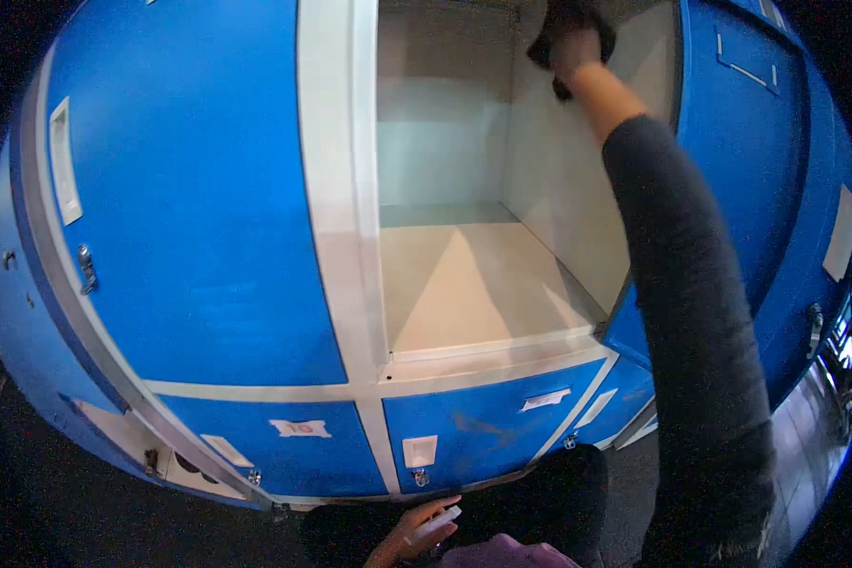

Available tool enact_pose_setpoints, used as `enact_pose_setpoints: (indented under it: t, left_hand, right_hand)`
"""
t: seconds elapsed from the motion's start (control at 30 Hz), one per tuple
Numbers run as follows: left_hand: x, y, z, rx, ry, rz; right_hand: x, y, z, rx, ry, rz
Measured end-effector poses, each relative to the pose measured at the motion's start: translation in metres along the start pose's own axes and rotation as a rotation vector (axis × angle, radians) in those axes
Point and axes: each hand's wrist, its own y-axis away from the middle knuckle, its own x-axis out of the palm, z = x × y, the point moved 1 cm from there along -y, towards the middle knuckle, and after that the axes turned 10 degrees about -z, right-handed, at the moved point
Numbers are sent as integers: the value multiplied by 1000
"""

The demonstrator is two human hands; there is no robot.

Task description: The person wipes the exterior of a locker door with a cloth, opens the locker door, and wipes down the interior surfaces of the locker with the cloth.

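Note:
My right arm, in a dark sleeve, reaches up into the open locker compartment [473, 279]. At its top right, my right hand [577, 55] is closed on a black item [566, 17] whose kind I cannot make out. Parts of it stick out around the hand, and the fingers are mostly hidden. Low in the view, close to my lap, my left hand [409, 538] has its fingers wrapped round a small flat white object [435, 523]. The compartment's pale floor and back wall are visible.
Blue locker doors surround the compartment: a large one [189, 208] on the left and smaller ones [488, 426] below. The open blue door [743, 161] stands to the right, behind my arm. A paper label [300, 429] marks one lower door. Metal latches stick out from several doors.

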Motion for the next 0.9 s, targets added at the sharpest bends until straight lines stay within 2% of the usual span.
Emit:
enact_pose_setpoints:
  t: [0.03, 0.1, 0.13, 0.17, 0.23, 0.3, 0.4, 0.5, 0.6, 0.7, 0.8, 0.87, 0.9]
  left_hand:
    - [0, 2, -8, 2, -18, 19]
    - [5, 3, -21, 133, -23, -88]
    - [10, 8, -30, 199, -22, -149]
    - [14, 19, -72, -296, 263, -145]
    - [13, 15, -66, -287, 329, -137]
    - [10, 11, -43, -267, 428, -143]
    - [9, 4, -43, -322, 467, -143]
    - [7, 0, -51, -381, 484, -141]
    - [6, -5, -53, -419, 489, -139]
    - [5, -9, -50, -454, 492, -131]
    - [1, -7, -50, -488, 511, -140]
    - [0, -2, -46, -472, 508, -144]
    - [2, -3, -42, -386, 476, -135]
  right_hand:
    - [-8, -12, -13, 84, -18, -76]
    - [-56, -11, -16, 325, 1, -268]
    - [-24, -26, -14, 280, 90, -338]
    - [32, -53, -9, 236, 174, -409]
    - [38, -70, -3, 243, -1, -293]
    - [-29, -44, -12, 312, -511, 104]
    - [-12, -39, 10, 329, -512, -101]
    - [45, -51, 35, 190, -525, -268]
    - [141, -54, 77, 31, -182, -276]
    - [108, -8, 105, -70, -224, 27]
    - [84, 42, 118, -340, -69, 166]
    - [98, 62, 136, -379, 48, 209]
    - [96, 71, 137, -396, 107, 228]
